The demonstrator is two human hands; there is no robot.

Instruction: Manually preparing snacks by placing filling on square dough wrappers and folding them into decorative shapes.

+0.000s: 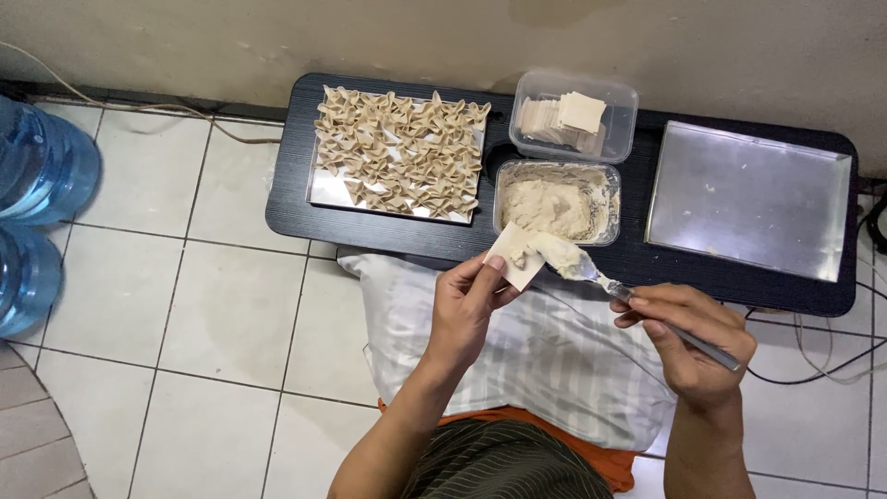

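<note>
My left hand (465, 310) pinches a pale square dumpling wrapper (514, 256) above the front edge of the low black table (286, 199). My right hand (688, 342) grips a metal butter knife (647, 310) whose tip, loaded with beige filling (565, 256), presses onto that wrapper. Just behind it stands a clear tub of filling paste (557, 203). Further back, a second clear tub holds a stack of wrappers (573, 115). A steel tray (319, 189) at the left carries several folded dumplings (397, 152).
A bare steel tray (747, 199) lies at the table's right end. A striped pillow (536, 356) rests on my lap. Two blue water jugs (37, 162) stand on the tiled floor at the left. Cables (813, 370) trail at the right.
</note>
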